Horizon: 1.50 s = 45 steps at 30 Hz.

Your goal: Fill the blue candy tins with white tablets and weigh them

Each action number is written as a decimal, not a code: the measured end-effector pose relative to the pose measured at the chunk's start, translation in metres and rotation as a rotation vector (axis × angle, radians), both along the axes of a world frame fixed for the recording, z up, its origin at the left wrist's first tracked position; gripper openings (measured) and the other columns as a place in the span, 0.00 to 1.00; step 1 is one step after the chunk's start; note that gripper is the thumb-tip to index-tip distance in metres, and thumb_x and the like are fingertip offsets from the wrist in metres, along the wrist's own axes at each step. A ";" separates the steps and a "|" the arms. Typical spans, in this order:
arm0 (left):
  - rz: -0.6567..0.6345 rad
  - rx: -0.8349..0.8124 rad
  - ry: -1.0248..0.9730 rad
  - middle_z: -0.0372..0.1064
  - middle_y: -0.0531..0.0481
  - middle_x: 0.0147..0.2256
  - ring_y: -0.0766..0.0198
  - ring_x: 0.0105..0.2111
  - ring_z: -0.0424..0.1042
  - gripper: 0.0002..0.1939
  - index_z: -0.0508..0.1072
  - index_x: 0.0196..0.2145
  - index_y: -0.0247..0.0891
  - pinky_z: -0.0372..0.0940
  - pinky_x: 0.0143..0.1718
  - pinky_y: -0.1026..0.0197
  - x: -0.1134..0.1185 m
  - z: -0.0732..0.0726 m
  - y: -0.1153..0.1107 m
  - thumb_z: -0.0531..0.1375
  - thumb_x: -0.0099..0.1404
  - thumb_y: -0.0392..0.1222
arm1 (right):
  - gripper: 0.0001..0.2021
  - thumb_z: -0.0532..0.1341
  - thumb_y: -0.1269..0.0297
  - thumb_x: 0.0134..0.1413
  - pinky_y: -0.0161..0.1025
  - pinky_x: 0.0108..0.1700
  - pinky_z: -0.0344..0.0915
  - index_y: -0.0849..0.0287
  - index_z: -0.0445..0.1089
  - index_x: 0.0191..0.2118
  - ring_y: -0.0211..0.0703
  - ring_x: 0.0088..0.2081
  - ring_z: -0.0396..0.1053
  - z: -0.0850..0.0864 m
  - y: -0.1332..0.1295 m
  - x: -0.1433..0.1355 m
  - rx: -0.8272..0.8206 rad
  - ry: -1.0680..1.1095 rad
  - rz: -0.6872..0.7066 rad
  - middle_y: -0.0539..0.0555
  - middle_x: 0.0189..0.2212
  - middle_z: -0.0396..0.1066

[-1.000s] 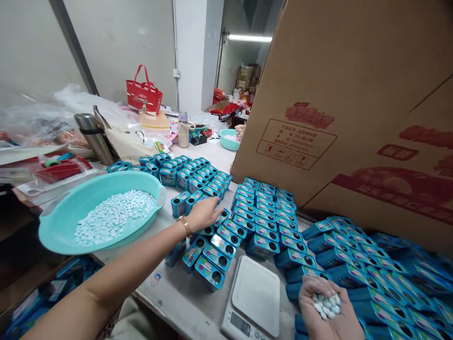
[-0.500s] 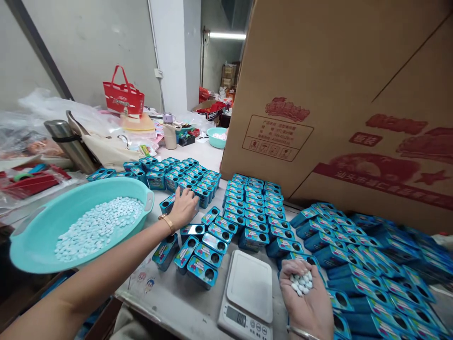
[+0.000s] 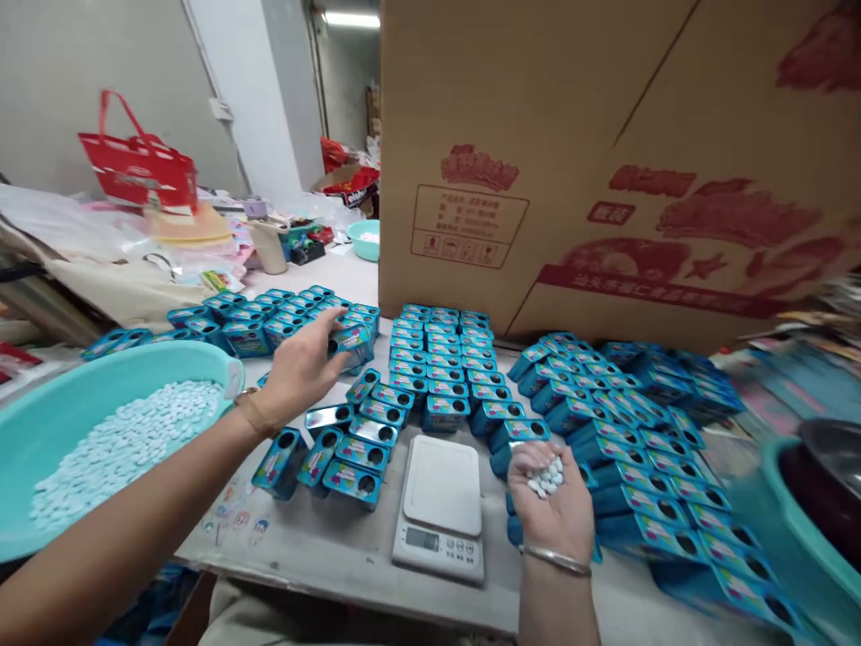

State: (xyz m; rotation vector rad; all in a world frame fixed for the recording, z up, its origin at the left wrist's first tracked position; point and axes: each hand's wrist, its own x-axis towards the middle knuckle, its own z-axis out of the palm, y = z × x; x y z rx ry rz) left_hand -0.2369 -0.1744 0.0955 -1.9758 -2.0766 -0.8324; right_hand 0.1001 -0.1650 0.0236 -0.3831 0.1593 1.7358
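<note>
1. Left hand (image 3: 302,372) grips one blue tin (image 3: 355,339) between thumb and fingers, above the table (image 3: 302,547).
2. Right hand (image 3: 552,507), cupped closed, holds white pellets (image 3: 546,477), just beside one scale (image 3: 442,502).
3. Bare room lies between scale and the table's front edge.
4. Three basins (image 3: 232,381) are visible; one carton (image 3: 471,108).

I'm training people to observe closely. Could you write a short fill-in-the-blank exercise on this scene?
The right hand holds white pieces in its ____.
The ____ hand grips a blue tin.
The scale has ____ on its plate.
The handled bag is ____ in colour.

Missing words: palm; left; nothing; red
</note>
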 end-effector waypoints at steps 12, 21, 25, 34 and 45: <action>-0.622 -0.254 -0.219 0.66 0.40 0.54 0.49 0.52 0.68 0.35 0.50 0.64 0.41 0.67 0.51 0.46 0.144 -0.080 -0.010 0.57 0.61 0.33 | 0.07 0.53 0.68 0.60 0.27 0.18 0.54 0.57 0.56 0.30 0.30 0.19 0.56 -0.006 -0.002 0.004 -0.025 0.138 0.004 0.44 0.22 0.55; -0.365 0.015 -0.562 0.52 0.39 0.63 0.44 0.62 0.56 0.55 0.40 0.67 0.45 0.57 0.60 0.39 0.086 -0.038 -0.039 0.70 0.53 0.49 | 0.13 0.49 0.59 0.65 0.31 0.24 0.64 0.58 0.58 0.30 0.32 0.23 0.60 -0.002 0.003 -0.001 0.014 -0.017 -0.005 0.45 0.23 0.58; -0.223 -0.035 -0.748 0.60 0.43 0.58 0.47 0.58 0.62 0.46 0.49 0.65 0.46 0.60 0.59 0.41 0.066 -0.049 -0.063 0.68 0.56 0.45 | 0.14 0.47 0.58 0.66 0.28 0.19 0.54 0.58 0.59 0.31 0.31 0.21 0.56 0.000 0.009 -0.009 0.095 -0.031 0.059 0.45 0.23 0.57; -0.147 -0.110 -0.871 0.63 0.45 0.56 0.49 0.56 0.66 0.44 0.51 0.65 0.48 0.61 0.60 0.41 0.067 -0.054 -0.082 0.68 0.56 0.43 | 0.15 0.46 0.58 0.67 0.28 0.19 0.52 0.58 0.58 0.30 0.30 0.21 0.55 0.007 0.014 -0.023 0.099 -0.101 0.067 0.45 0.22 0.56; -0.320 -0.207 -0.774 0.61 0.46 0.59 0.55 0.58 0.63 0.43 0.47 0.66 0.46 0.60 0.60 0.51 0.095 -0.068 -0.072 0.65 0.60 0.41 | 0.13 0.51 0.59 0.64 0.28 0.18 0.50 0.58 0.59 0.29 0.30 0.19 0.54 0.024 0.015 -0.045 0.146 -0.238 0.067 0.44 0.21 0.55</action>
